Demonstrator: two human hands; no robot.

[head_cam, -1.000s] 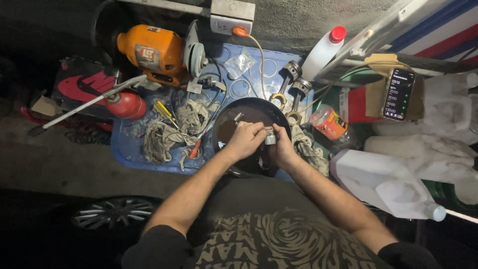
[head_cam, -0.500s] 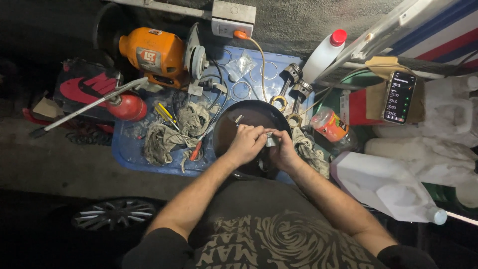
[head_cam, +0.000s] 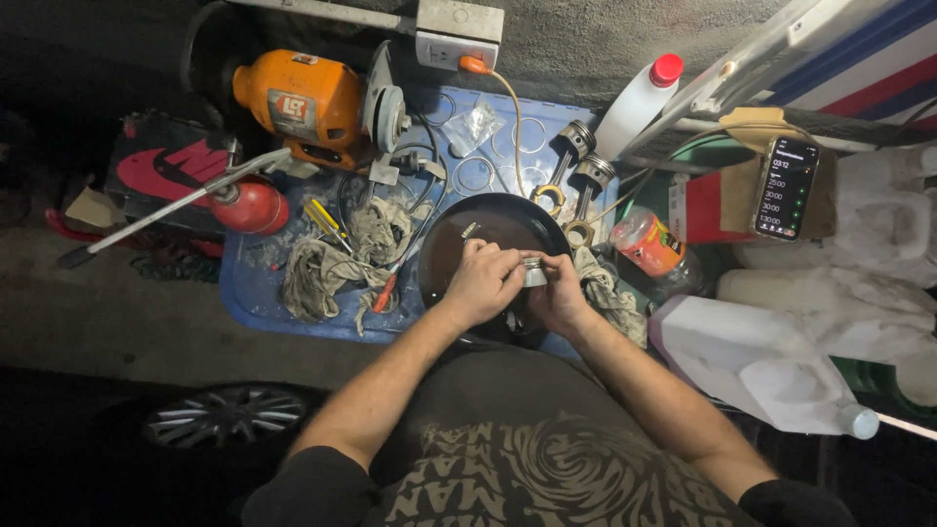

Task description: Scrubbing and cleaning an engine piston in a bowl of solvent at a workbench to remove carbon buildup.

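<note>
Both hands meet over a round black pan (head_cam: 459,220) of dark liquid. My left hand (head_cam: 483,283) and my right hand (head_cam: 559,296) together grip a small round metal piston (head_cam: 533,271), held just above the pan's near side. Most of the piston is covered by my fingers. Two more pistons with connecting rods (head_cam: 576,166) lie beyond the pan on a blue tray (head_cam: 249,293).
On the tray are dirty rags (head_cam: 322,273), screwdrivers (head_cam: 322,220) and metal rings (head_cam: 473,176). An orange bench grinder (head_cam: 312,98) and a red canister (head_cam: 256,207) stand at the left. White jugs (head_cam: 761,366), a white bottle (head_cam: 639,98), an orange jar (head_cam: 649,242) and a phone (head_cam: 784,187) are at the right.
My hands stay together over the pan with the piston, shifting only slightly. The view has drifted a little.
</note>
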